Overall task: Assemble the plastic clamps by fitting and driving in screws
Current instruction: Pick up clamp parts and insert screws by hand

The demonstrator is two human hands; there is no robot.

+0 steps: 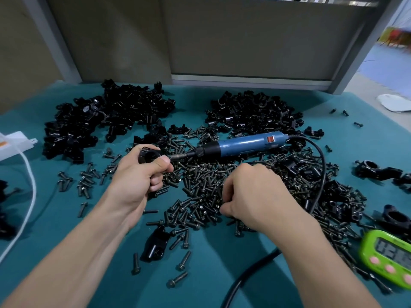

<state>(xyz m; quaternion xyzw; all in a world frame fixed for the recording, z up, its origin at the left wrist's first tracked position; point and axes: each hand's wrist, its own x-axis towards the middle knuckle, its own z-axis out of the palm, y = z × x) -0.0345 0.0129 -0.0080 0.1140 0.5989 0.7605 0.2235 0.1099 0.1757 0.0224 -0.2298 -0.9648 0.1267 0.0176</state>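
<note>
Here, a black plastic clamp (pixel 148 154) sits in the person's left hand (pixel 142 176), just above the worktop (pixel 66 218) at the left edge of the pile of screws (pixel 200 187). The grip is closed round it, thumb across the front and fingers curled beneath. The right hand (pixel 253 196) is down in the middle of that pile, knuckles up and fingers curled in among the screws. Its fingertips are hidden, so I cannot tell whether its grip has hold of one.

A blue electric screwdriver (pixel 244 143) lies on the far side of the pile, its tip pointing left and ending just beside the left thumb and the clamp. Its black cable (pixel 321 174) loops round the right of the pile and back toward the person. Behind, on the teal cover, rest a left heap (pixel 106 116) and a right heap (pixel 253 114) of black clamp parts. A single clamp piece (pixel 155 245) lies near the left forearm. At the right edge are assembled clamps (pixel 373 168) and a green timer (pixel 389 256). At the left edge is a white box (pixel 13 143) with a white cord (pixel 31 187).
</note>
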